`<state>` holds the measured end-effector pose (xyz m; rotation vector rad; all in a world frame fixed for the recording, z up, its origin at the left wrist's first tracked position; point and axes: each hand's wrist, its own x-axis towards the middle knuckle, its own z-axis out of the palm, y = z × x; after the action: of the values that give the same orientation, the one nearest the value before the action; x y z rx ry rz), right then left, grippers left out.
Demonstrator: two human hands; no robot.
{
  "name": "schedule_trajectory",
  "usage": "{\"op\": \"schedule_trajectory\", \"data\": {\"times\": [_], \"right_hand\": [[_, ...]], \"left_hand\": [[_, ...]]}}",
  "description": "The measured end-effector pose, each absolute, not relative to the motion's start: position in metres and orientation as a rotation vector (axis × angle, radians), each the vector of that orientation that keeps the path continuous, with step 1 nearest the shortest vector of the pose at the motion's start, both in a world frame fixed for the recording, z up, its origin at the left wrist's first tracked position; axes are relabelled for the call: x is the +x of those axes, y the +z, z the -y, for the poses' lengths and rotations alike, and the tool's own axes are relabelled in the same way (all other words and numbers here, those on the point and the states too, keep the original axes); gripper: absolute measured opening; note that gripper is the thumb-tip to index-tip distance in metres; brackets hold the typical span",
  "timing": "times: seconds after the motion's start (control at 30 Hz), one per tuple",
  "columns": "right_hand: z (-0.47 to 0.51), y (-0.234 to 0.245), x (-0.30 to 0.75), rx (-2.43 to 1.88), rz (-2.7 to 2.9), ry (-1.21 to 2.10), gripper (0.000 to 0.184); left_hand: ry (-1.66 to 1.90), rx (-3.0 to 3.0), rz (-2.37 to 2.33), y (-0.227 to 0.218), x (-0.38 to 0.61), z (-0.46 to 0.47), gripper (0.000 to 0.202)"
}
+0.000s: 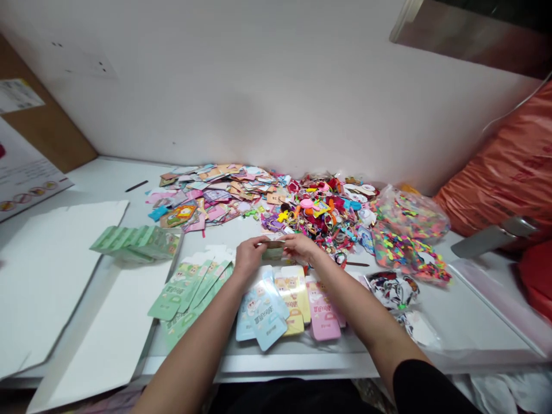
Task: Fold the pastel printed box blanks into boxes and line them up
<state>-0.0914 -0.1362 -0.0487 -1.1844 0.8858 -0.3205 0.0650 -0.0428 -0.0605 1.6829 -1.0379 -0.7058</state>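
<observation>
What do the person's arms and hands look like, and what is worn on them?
The left hand and right hand are bare, without gloves. No watch or ring shows. Both forearms are uncovered. A black sleeve covers the right upper arm.

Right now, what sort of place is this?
Probably a hair-accessory packing bench: a heap of hair ties, fanned printed packets, and a small card held between the left hand and right hand.

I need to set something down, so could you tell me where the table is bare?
Free: front right, between the printed pieces and the table edge; back left, around the black pen. Crowded: the middle, with paper pile, hair ties, card fans, left hand and right hand holding a small card.
</observation>
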Motion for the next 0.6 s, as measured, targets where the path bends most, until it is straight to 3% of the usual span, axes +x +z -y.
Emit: {"op": "schedule_trajectory", "data": {"times": [0.27, 0.6], "right_hand": [[0.141, -0.042, -0.094, -2.122, -0.653, -0.462, 0.027], [0.149, -0.041, -0.098, -2.506, -0.465, -0.425, 0.021]], "left_hand": [[-0.623, 1.618, 1.207, -0.054, 0.068, 0.035, 0.033], [-0.463, 1.739, 1.427, -0.051, 0.071, 0.036, 0.028]]}}
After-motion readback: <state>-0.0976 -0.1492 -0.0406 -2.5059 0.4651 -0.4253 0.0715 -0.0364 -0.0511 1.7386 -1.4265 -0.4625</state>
